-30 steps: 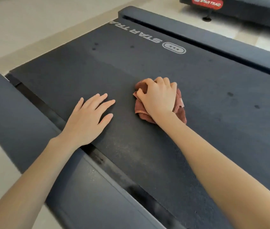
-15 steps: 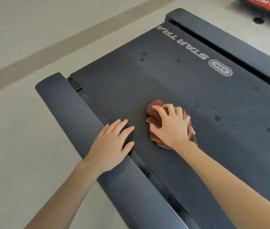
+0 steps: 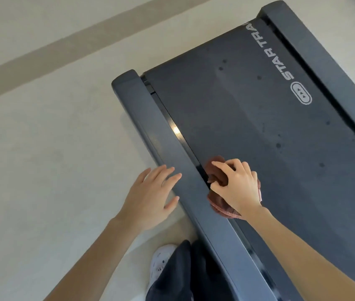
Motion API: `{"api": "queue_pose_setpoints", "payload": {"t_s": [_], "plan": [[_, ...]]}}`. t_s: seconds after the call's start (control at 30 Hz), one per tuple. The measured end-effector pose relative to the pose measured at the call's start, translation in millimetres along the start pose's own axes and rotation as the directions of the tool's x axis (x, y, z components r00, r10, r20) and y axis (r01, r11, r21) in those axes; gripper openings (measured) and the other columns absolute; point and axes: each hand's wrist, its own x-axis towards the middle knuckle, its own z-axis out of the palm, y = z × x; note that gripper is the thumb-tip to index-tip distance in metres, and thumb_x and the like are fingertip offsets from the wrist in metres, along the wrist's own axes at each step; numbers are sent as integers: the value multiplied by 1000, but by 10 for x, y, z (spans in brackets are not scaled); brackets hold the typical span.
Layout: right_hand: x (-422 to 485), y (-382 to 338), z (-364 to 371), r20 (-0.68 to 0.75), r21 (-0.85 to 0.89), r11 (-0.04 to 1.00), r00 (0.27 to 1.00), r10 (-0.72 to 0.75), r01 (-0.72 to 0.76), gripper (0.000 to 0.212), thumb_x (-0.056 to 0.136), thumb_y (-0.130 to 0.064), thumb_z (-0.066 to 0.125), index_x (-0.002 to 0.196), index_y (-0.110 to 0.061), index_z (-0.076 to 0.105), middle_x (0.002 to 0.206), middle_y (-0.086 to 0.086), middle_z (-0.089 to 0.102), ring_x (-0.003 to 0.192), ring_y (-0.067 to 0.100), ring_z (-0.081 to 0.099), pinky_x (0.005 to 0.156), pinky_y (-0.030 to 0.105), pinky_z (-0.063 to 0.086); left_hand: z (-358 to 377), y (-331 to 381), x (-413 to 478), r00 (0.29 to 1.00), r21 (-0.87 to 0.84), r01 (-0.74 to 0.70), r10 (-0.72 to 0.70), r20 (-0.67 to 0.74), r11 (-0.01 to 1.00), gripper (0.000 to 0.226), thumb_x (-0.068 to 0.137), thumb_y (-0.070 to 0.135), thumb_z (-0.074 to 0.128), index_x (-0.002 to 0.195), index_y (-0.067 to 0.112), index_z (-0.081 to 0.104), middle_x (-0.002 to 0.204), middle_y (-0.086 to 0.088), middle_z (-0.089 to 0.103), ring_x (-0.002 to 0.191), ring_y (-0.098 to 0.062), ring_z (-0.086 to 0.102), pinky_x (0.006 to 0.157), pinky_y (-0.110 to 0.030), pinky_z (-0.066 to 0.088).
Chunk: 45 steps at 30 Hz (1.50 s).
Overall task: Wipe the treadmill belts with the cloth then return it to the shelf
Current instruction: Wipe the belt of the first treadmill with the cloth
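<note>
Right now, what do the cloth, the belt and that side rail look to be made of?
Cloth: soft reddish-brown fabric, probably terry or microfibre, since it bunches under the right hand. Belt: matte black, finely textured, likely rubbery; it shows dark spots and no shine. Side rail: smooth dark grey with a faint sheen, probably moulded plastic, though painted metal is possible.

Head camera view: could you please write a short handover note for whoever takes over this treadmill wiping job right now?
Right hand: closed on the bunched reddish-brown cloth, pressing it down at the near edge of the dark treadmill belt, beside the grey side rail.
Left hand: open and empty, fingers spread over the outer edge of that rail.
Done: cannot be judged from this view; dark spots show on the belt farther out.
Left: finish wiping this belt, do any other belts, then return the cloth to the shelf, which is not in view.
</note>
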Motion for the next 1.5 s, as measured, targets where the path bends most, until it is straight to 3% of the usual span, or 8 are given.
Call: {"api": "queue_pose_setpoints", "payload": {"t_s": [0.13,0.27,0.43,0.67,0.9,1.03,1.3,1.5], "plan": [[-380,-379,-579,-34,24,996,996,-85,86,43,75,-34,68,117,-31,63,114,0,58,102,27,50,83,44,38,-438,112,-424,995,89,77,-70,-75,993,51,75,31,69,122,13,61,125,-8,61,120,-28,54,101,-53,40],[-702,-777,-1076,-116,51,986,981,-155,162,43,68,-34,63,110,-25,68,107,4,62,94,31,55,76,46,43,-817,175,-773,986,124,134,-120,-114,983,49,83,40,55,124,14,59,128,-10,59,123,-30,51,101,-55,39],[-940,-1283,-1484,-79,137,982,990,-121,131,42,70,-30,67,112,-23,67,108,4,63,95,31,55,78,46,43,-1333,63,-1113,982,112,162,-149,-118,980,48,87,42,47,126,16,57,130,-8,58,126,-28,49,105,-52,35],[-1132,-2168,-2132,-144,94,990,986,-88,102,41,71,-35,61,110,-23,68,105,4,65,92,33,57,77,47,45,-2379,-295,-1580,995,182,50,-33,-96,982,52,89,44,39,132,17,51,131,-7,56,123,-26,50,105,-49,36],[-1459,-3090,-2965,-143,96,991,986,-80,95,39,75,-30,68,113,-26,66,107,3,63,95,31,54,78,43,40,-3586,-536,-1922,986,273,-46,88,-144,961,51,88,45,43,131,19,52,131,-8,56,121,-27,50,105,-48,34],[-1601,-3376,-3433,-207,144,990,978,33,-3,43,74,-26,72,115,-28,64,108,2,62,97,31,52,80,42,37,-4185,-553,-2123,968,297,-116,175,-178,948,50,89,43,36,131,19,52,133,-6,54,124,-25,47,108,-46,29],[-1691,-3708,-4058,-288,320,935,925,249,-152,42,75,-38,61,117,-35,60,111,-3,60,99,27,48,85,44,39,-4818,-641,-2027,943,268,-202,261,-205,942,50,92,41,35,133,17,50,134,-9,54,127,-27,46,109,-48,29],[-1311,-3898,-4197,-254,428,869,890,379,-248,45,75,-34,66,119,-34,59,115,-4,59,101,25,46,90,45,40,-5119,-836,-1601,958,185,-176,211,-194,967,48,92,37,35,132,16,50,135,-7,52,128,-25,44,110,-46,28]]}}
